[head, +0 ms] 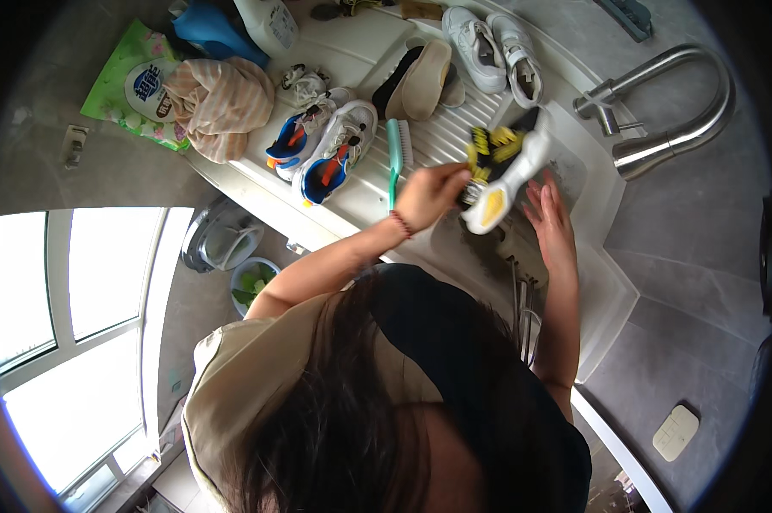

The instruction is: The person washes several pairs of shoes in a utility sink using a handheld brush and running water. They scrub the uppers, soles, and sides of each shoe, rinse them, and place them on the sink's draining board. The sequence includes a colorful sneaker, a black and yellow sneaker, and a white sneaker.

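Observation:
Over the white sink (617, 282), my left hand (434, 195) grips a black and yellow shoe (488, 154) with a white and yellow sole. My right hand (550, 215) is just right of the shoe, fingers spread, holding nothing. The shoe and hand are slightly blurred. A green-handled scrub brush (395, 151) lies on the ribbed drainboard left of the shoe. Two white and blue children's sneakers (334, 151) stand further left. Loose insoles (426, 80) lie behind the brush, and a pair of white sneakers (488, 51) rests at the back.
A steel faucet (674, 102) arches over the sink's right side. A striped cloth (222, 102), a green detergent bag (135, 90) and a white bottle (270, 25) stand at the left end. White shoelaces (305, 80) lie near the cloth. A metal rack (524, 308) is in the near sink.

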Action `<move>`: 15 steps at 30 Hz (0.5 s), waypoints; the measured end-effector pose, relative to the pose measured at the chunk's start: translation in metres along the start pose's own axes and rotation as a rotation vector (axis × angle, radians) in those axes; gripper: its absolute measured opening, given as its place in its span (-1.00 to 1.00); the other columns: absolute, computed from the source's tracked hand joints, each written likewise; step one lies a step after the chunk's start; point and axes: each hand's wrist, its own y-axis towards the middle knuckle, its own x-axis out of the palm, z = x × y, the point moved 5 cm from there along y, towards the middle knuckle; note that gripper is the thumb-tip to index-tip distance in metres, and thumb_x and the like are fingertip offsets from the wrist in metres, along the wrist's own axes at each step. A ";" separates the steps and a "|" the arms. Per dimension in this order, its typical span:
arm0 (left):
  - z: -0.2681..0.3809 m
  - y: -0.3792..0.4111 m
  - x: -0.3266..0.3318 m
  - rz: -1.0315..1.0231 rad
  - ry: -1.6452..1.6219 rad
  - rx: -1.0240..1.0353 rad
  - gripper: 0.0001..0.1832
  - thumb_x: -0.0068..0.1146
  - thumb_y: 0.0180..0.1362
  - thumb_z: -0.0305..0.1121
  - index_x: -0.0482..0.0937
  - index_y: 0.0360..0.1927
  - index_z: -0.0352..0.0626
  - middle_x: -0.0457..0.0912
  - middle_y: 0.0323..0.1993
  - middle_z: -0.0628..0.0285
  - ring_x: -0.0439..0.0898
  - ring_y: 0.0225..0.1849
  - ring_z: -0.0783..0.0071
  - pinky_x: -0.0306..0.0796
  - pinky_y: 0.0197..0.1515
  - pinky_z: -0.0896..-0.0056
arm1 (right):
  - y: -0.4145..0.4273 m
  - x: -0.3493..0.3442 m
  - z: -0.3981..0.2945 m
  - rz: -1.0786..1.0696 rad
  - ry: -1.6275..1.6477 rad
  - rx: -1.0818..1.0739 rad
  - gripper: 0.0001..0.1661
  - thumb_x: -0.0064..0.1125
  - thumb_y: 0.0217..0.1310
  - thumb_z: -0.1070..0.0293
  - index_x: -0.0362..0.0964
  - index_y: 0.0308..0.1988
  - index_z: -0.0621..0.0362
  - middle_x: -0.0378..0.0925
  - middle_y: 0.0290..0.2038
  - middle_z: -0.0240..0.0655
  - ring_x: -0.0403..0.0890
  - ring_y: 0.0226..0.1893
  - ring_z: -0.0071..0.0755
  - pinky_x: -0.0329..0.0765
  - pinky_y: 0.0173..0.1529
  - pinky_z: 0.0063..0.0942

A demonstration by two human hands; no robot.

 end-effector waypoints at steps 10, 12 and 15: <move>0.054 -0.045 -0.216 0.371 1.008 0.043 -0.69 0.06 0.06 -0.23 0.53 -0.16 -0.16 0.60 -0.46 0.07 0.59 -0.43 0.25 0.41 -0.40 0.38 | 0.006 -0.031 0.024 0.079 -0.051 0.117 -0.37 -0.13 0.22 -0.02 0.13 0.12 0.21 0.35 -0.05 -0.10 0.44 -0.07 -0.30 0.35 0.03 -0.43; 0.044 -0.041 -0.222 0.315 0.952 -0.160 -0.57 0.08 0.03 -0.15 0.44 -0.04 -0.12 0.60 -0.40 0.09 0.59 -0.34 0.22 0.41 -0.28 0.35 | 0.011 -0.029 0.023 0.088 -0.094 0.096 -0.37 -0.11 0.21 -0.01 0.14 0.11 0.21 0.37 -0.07 -0.13 0.45 -0.10 -0.35 0.36 -0.01 -0.49; 0.057 -0.031 -0.208 0.293 0.855 0.045 -0.43 0.14 -0.04 -0.16 0.35 0.07 -0.12 0.50 -0.11 0.06 0.53 -0.15 0.19 0.37 -0.12 0.35 | 0.020 -0.027 0.014 0.088 -0.132 0.063 -0.38 -0.11 0.21 0.01 0.13 0.12 0.22 0.37 -0.06 -0.14 0.46 -0.11 -0.36 0.36 -0.01 -0.49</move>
